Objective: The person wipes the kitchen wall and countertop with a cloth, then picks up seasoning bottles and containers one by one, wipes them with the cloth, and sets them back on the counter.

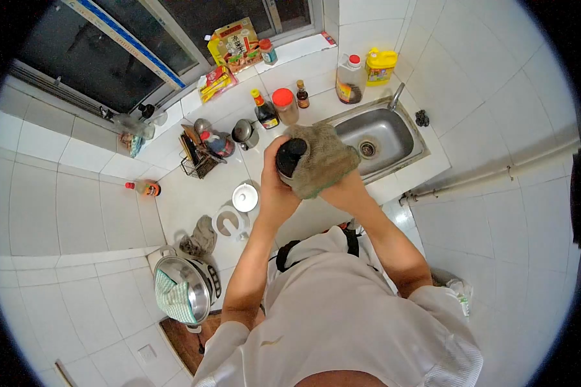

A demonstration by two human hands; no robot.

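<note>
High over the counter, my left hand [277,193] is wrapped round a container with a black cap [292,155]. Its body is mostly hidden by my fingers and the cloth, so its exact kind does not show. A worn grey-green cloth [324,158] is draped against the container's right side. My right hand [347,192] grips that cloth from below, with most of its fingers hidden under it. Behind them on the counter stand a red-lidded jar [284,106], a dark sauce bottle with a yellow cap [265,111] and a small brown bottle [302,95].
A steel sink [390,138] with a tap [397,97] lies to the right. Beyond it are a large red-capped jug [350,82] and a yellow jug [381,66]. Leftward are a wire rack [200,166], a metal cup [244,133], a white lidded pot [244,197] and a steel pot [200,290].
</note>
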